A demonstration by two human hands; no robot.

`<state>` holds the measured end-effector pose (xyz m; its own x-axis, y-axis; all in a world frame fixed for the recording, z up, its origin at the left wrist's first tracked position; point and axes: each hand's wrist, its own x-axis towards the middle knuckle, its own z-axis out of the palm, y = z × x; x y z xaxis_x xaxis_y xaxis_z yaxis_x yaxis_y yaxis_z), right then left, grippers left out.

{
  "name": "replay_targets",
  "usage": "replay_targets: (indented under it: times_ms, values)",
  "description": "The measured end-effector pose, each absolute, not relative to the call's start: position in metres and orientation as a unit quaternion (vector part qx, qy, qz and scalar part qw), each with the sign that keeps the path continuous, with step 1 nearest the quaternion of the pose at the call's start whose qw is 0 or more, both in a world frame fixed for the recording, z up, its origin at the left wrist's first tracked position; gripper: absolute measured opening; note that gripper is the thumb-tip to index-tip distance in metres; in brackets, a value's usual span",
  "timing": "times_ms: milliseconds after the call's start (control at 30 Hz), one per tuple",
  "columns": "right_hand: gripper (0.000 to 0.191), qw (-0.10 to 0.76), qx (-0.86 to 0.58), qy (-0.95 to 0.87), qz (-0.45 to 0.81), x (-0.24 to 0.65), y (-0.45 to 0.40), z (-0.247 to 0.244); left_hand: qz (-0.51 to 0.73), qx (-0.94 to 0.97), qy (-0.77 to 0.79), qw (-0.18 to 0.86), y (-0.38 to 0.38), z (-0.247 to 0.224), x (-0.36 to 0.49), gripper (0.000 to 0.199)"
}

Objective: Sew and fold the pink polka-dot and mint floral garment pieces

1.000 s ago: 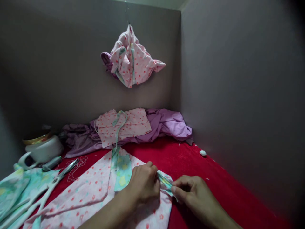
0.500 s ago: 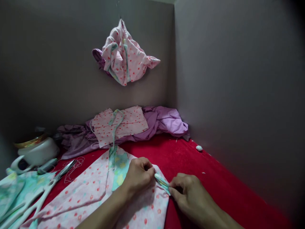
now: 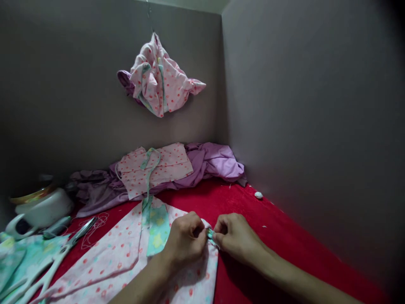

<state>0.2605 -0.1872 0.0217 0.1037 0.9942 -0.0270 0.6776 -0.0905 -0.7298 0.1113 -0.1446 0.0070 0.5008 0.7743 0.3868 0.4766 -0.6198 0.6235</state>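
Observation:
A pink dotted cloth (image 3: 110,257) lies over the red surface, with a green and yellow patch (image 3: 158,232) on it. Along its right edge runs a narrow green strip (image 3: 211,234). My left hand (image 3: 186,236) pinches the strip's left end, fingers closed. Close beside it, my right hand (image 3: 236,236) has thumb and finger closed on the strip's other end. Only a short piece of the strip shows between the two hands; my fingertips hide the rest.
White-handled scissors (image 3: 60,257) lie at the left over green cloth (image 3: 28,253), near a white mug (image 3: 46,209). Purple cloth (image 3: 215,162) is heaped by the wall. Pink dotted fabric (image 3: 163,84) hangs above. A small white object (image 3: 258,195) sits at the right.
My right hand has moved left and up, close to my left hand, so less of the green strip shows between them. The whole view has shifted slightly.

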Motion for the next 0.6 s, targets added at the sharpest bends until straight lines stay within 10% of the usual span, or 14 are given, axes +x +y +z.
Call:
replay_targets:
  times_ms: [600]
  values:
    - [0.017, 0.274, -0.644, -0.661, 0.272, 0.269, -0.196, 0.020, 0.221, 0.866, 0.409, 0.184, -0.145, -0.001, 0.114, 0.017]
